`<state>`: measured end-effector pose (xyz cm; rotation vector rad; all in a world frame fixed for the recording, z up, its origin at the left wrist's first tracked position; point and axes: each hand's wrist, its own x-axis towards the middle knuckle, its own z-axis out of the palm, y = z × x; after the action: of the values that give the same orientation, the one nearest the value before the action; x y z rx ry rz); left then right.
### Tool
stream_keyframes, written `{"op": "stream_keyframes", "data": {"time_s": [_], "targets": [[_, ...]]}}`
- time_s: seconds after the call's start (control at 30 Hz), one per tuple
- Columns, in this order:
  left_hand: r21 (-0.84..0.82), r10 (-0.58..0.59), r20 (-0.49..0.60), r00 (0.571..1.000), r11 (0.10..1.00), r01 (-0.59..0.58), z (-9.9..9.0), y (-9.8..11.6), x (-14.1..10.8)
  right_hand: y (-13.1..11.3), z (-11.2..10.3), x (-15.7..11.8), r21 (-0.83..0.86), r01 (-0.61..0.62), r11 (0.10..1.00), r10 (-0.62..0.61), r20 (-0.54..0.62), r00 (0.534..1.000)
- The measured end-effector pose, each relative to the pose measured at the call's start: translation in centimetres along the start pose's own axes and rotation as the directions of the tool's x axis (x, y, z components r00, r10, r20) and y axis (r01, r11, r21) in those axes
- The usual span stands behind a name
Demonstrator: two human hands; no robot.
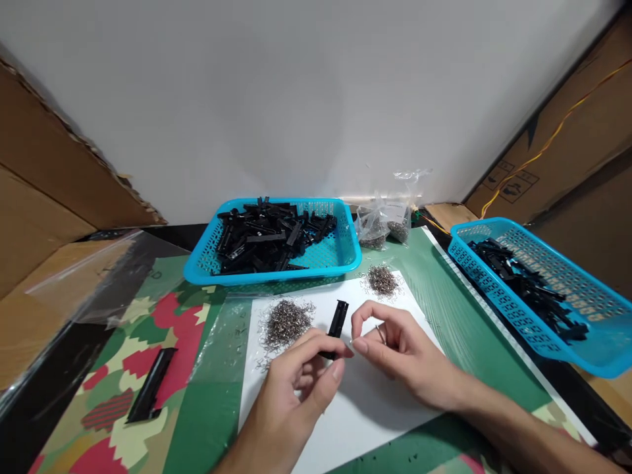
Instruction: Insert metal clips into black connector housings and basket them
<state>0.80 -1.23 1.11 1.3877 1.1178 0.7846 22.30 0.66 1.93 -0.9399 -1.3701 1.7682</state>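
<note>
My left hand (306, 382) is closed around a narrow black plastic part (338, 319), whose upper end points away from me above the white paper. Just to its right, my right hand (395, 339) has thumb and forefinger pinched close to the left fingertips. A thin metallic glint shows among the right fingers, but what the pinch holds is too small to name. Behind my left hand lies a pile of small bent metal wire pieces, like springs (288, 322). Beyond the right hand sits a smaller pile of similar pieces (382, 281).
A blue basket (271, 279) of black plastic parts stands at the back. Another blue basket (523, 316) with such parts is on the right. Plastic bags (382, 227) of metal pieces lie behind the paper (365, 434). One longer black part (151, 386) rests at left.
</note>
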Motion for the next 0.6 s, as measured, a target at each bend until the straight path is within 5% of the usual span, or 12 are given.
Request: {"op": "stream_keyframes", "data": {"time_s": [0.2, 0.6], "targets": [[-0.022, 0.056, -0.004, 0.998, 0.998, -0.056, 0.1, -0.9, 0.5, 1.8, 1.3, 0.2, -0.009, 0.057, 0.998, -0.058, -0.115, 0.992], [-0.064, 0.055, -0.076, 0.996, 0.996, -0.06, 0.0, -1.0, 0.2, 1.5, 1.2, -0.6, -0.454, 0.205, 0.867, -0.278, -0.099, 0.956]]}}
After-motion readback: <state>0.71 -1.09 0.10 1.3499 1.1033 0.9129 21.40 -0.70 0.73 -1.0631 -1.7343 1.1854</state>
